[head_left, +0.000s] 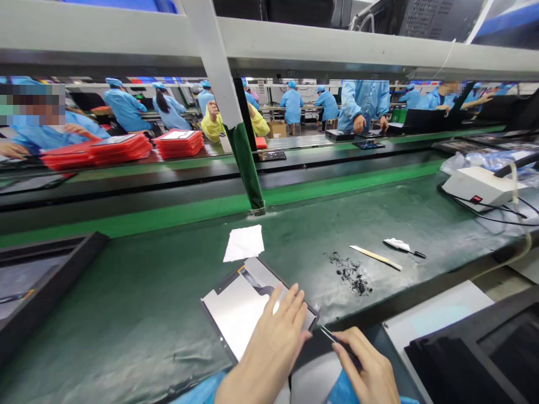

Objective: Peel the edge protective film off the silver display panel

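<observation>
A flat display panel (238, 314) with a silvery back and dark edges lies at an angle on the green bench. My left hand (280, 331) rests on its right part, fingers stretched out and covering some of it. Near the panel's upper edge runs a dark flex cable (252, 282) with an orange end. In my right hand (366, 365) is a pair of tweezers (330, 335), pinched between thumb and fingers. Their tips point at the panel's right corner; whether they touch it I cannot tell.
White sheets (244, 243) lie behind the panel. To the right are black scraps (351, 275), a pale stick tool (376, 257) and a black-handled tool (404, 247). A black tray (50, 280) stands left, a white device (480, 188) at far right. A post (244, 163) rises behind; co-workers sit beyond.
</observation>
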Action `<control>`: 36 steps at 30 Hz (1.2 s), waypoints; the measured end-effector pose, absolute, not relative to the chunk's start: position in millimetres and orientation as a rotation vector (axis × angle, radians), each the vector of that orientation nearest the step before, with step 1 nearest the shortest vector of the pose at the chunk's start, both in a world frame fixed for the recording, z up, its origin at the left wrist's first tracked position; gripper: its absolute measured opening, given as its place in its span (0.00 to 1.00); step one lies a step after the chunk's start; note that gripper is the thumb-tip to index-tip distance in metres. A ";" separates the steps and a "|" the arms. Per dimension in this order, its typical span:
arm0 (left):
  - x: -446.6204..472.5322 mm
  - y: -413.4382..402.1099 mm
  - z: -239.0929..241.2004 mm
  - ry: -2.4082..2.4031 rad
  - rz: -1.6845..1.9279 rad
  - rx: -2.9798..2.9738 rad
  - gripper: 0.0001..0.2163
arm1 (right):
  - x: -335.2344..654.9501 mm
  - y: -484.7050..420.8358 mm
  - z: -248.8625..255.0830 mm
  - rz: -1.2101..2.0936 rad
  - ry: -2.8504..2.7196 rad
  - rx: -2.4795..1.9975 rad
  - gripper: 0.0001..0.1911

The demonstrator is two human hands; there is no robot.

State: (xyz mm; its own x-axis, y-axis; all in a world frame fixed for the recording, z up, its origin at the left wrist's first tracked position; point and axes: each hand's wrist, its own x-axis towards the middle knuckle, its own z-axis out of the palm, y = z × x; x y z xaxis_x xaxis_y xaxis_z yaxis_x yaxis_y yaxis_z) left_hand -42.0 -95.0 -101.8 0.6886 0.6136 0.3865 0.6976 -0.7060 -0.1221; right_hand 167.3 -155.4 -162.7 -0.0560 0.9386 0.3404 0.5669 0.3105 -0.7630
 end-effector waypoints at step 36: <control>-48.4 -127.7 -153.4 -1.083 -0.784 -2.685 0.19 | 159.2 -155.9 -146.5 0.256 -1.983 -1.514 0.12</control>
